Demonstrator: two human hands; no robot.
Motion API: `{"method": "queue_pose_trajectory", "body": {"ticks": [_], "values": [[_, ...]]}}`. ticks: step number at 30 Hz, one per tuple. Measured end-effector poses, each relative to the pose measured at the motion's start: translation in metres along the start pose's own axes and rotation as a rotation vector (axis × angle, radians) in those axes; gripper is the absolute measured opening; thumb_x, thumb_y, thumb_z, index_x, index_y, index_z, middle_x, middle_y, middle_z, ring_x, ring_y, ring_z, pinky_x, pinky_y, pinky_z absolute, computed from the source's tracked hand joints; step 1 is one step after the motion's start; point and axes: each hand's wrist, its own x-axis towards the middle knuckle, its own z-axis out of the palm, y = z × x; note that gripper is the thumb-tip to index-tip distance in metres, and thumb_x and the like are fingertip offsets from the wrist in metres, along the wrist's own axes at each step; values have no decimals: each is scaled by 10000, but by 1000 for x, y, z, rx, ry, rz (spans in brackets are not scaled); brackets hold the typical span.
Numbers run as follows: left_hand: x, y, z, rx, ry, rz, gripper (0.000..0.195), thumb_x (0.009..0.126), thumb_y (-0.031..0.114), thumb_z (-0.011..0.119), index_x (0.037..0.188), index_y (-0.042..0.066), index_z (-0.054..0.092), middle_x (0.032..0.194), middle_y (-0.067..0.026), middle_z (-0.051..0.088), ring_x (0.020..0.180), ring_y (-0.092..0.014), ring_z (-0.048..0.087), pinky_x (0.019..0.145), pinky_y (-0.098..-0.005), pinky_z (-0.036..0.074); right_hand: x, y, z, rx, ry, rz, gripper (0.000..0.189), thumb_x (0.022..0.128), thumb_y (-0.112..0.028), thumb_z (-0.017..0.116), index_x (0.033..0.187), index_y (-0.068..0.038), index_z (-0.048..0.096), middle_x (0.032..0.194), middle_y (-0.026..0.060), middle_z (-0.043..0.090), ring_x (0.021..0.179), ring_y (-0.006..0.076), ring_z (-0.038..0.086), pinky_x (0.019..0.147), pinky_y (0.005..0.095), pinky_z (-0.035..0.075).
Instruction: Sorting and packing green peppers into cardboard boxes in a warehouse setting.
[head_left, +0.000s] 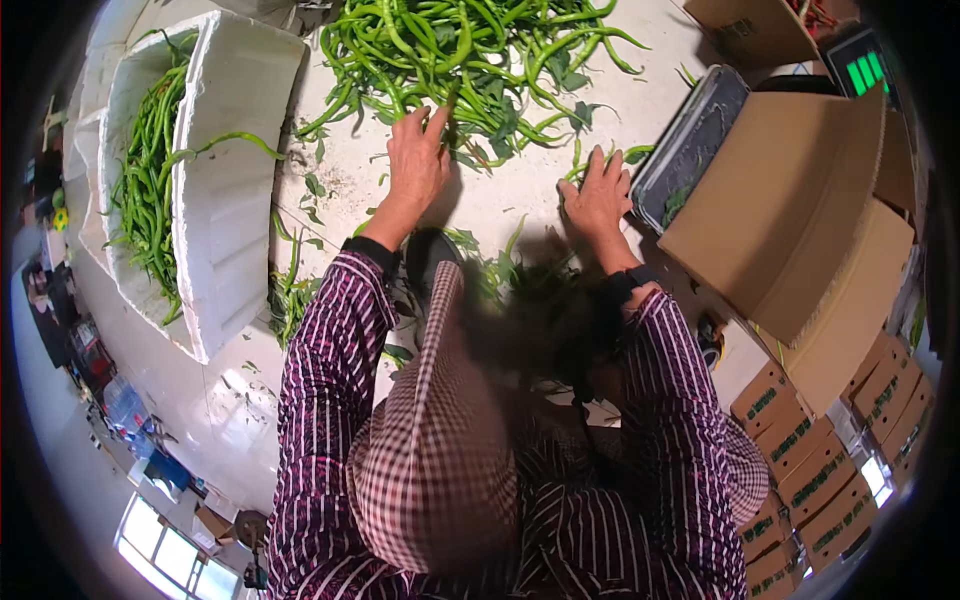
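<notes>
A large heap of long green chili peppers (450, 67) lies on the pale tiled floor (352, 195) before me, with leaves mixed in. At its near edge, my left hand (418, 161) touches the peppers, fingers apart and palm down; nothing held shows. Farther right, my right hand (598, 196) hovers or rests by a few loose peppers (577, 163), its fingers spread. What lies under its palm is hidden. Right of that hand is a dark metal-edged tray, seemingly a scale's platform (694, 142), with a cardboard box (780, 202) on it.
On the left, a white foam box (232, 180) holds green peppers (150, 180); one hangs over its rim. Discarded leaves and peppers (292, 300) lie near my left forearm. A lit green display (866, 75) stands upper right. Stacked cartons (817, 465) fill the lower right.
</notes>
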Motion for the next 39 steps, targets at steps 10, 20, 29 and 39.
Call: {"method": "queue_pose_trajectory", "body": {"ticks": [10,20,29,39], "values": [[-33,-8,7,181,-413,106,326,762,107,606,1082,161,636,911,-118,594,912,-299,546,765,-418,423,-85,-1,74,208,-240,-683,484,767,-195,627,1188,24,531,1237,279,513,1178,436,470,1014,497,372],[-40,4,50,-200,-382,53,209,767,63,631,963,55,558,846,-160,565,821,-348,575,720,-441,482,19,-48,-1,221,327,-654,538,698,-64,672,1216,-43,526,1295,261,446,1052,416,485,890,465,425],[-33,22,-24,-1419,-387,-864,178,914,100,584,1027,-38,580,972,-142,655,909,-218,658,814,-314,543,34,-41,1,266,64,-496,331,801,-104,568,1128,-60,590,1009,222,569,985,409,555,781,491,471],[-9,50,-35,-1729,-304,-724,281,932,81,561,1183,-39,523,1135,-186,595,1064,-249,598,884,-335,519,-43,-42,-28,1535,-1005,-76,344,935,-305,512,1016,6,636,754,-9,570,601,49,417,548,203,353]]}}
